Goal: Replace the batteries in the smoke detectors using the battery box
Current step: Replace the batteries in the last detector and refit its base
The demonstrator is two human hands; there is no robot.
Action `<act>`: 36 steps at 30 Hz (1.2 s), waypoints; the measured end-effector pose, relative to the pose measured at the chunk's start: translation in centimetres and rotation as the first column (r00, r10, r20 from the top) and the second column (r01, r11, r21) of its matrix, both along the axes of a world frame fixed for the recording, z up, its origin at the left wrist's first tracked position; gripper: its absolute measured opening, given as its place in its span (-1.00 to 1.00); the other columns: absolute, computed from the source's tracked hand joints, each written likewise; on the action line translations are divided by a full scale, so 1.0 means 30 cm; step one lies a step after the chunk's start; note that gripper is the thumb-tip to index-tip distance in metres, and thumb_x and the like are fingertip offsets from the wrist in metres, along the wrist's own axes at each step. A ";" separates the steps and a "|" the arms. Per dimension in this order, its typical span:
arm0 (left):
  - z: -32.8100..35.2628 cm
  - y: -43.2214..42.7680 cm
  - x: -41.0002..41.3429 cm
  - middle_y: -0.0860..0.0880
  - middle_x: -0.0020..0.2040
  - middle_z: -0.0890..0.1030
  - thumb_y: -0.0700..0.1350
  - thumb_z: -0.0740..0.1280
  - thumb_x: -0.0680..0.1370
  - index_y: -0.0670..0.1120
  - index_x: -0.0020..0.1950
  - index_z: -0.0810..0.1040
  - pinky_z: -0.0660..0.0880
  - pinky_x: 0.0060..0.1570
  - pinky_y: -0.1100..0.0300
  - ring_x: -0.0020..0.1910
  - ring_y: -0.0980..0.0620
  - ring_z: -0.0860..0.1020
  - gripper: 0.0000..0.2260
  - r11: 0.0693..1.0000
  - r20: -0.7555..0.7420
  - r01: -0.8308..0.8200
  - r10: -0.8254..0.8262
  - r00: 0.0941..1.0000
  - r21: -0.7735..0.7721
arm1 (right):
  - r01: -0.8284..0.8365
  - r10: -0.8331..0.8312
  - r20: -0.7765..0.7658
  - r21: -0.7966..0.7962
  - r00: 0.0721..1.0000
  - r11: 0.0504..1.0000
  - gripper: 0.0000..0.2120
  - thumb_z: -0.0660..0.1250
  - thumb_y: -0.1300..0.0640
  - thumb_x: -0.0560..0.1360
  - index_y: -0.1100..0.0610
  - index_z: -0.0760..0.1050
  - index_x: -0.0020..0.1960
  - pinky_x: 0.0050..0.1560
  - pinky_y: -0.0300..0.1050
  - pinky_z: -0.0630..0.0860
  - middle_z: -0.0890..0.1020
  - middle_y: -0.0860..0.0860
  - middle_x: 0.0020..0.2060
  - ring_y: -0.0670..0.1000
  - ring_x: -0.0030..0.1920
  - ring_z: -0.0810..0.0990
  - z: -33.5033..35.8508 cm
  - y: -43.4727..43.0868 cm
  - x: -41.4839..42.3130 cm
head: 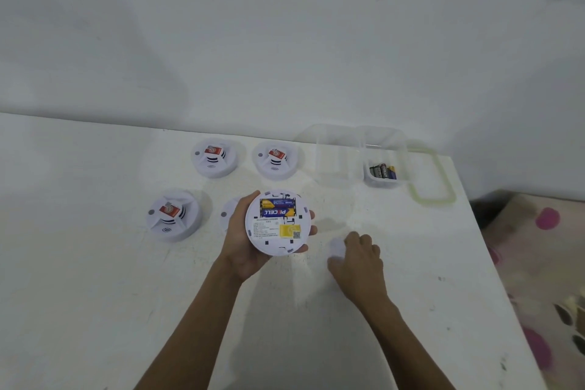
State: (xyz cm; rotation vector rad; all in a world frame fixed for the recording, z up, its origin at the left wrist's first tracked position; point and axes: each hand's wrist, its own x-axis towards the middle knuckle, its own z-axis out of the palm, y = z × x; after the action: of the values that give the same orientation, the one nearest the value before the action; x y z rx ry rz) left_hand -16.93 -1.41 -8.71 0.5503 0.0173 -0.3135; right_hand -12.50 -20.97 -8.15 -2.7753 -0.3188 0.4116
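The left hand (240, 241) holds a detector (278, 225) above the bench (95, 294), its fingers (312, 230) wrapped round the rim. The back faces up at the camera, probably so the open bay can be worked on. Two batteries (278, 207) lie side by side in the bay at the far edge of the back, long axes running left to right, with the label upside down from here.

The right hand (361, 263) rests low on the bench, its fingers curled at a small white piece (336, 247), likely the bay cover. I cannot tell whether they pinch it or only touch it.

Three other detectors (172, 214) sit face up to the left. The box (400, 155) stands open at the far right, spares (383, 171) inside within reach, beside its lid (444, 174).
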 end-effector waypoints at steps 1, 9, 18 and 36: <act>-0.003 -0.002 -0.002 -0.27 0.43 0.32 0.12 0.13 0.59 -0.21 0.47 0.24 0.17 0.40 -0.18 0.41 -0.31 0.28 -0.44 1.000 -0.007 0.001 -0.001 1.000 -0.001 | -0.017 0.015 0.035 0.060 0.999 0.998 -0.86 0.28 0.08 0.52 0.05 0.31 -0.13 -0.09 -0.20 0.31 0.39 -0.04 -0.14 -0.02 -0.08 0.39 0.003 0.001 0.000; -0.004 -0.006 -0.009 -0.26 0.44 0.31 0.14 0.10 0.60 -0.19 0.48 0.23 0.12 0.41 -0.18 0.42 -0.29 0.26 -0.44 0.998 -0.018 -0.033 0.032 0.999 -0.053 | 0.105 -0.130 -0.005 0.618 0.992 0.779 -0.66 0.31 0.25 0.48 0.07 0.19 -0.32 -0.30 -0.19 0.34 0.35 0.01 -0.38 0.06 -0.37 0.39 0.145 0.039 0.024; 0.063 -0.061 -0.031 -0.01 -0.21 0.71 0.00 0.03 0.60 0.06 -0.22 0.73 0.61 -0.24 0.21 -0.23 0.06 0.68 -0.52 0.828 -0.008 -0.494 0.515 0.857 0.266 | -0.220 0.071 0.286 0.533 0.956 0.817 -0.59 0.51 -0.07 0.35 0.07 0.43 0.05 -0.12 -0.47 0.46 0.53 -0.03 0.02 -0.14 -0.05 0.49 0.256 0.144 -0.051; 0.133 -0.094 -0.033 0.05 -0.31 0.70 -0.06 -0.14 0.66 0.12 -0.36 0.71 0.58 -0.39 0.26 -0.32 0.11 0.67 -0.32 0.815 -0.134 -0.486 0.545 0.828 0.316 | -0.366 0.134 0.616 0.268 0.776 0.891 -0.57 0.19 -0.26 0.44 0.02 0.43 0.13 -0.08 -0.03 0.60 0.63 0.11 0.01 0.11 -0.06 0.62 0.167 0.238 -0.096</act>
State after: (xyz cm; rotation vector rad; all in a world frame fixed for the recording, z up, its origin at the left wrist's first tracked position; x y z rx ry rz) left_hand -17.92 -4.22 -4.73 0.7552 0.4276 0.1743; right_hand -15.38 -13.83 -3.15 -2.4028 -0.8330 -0.4397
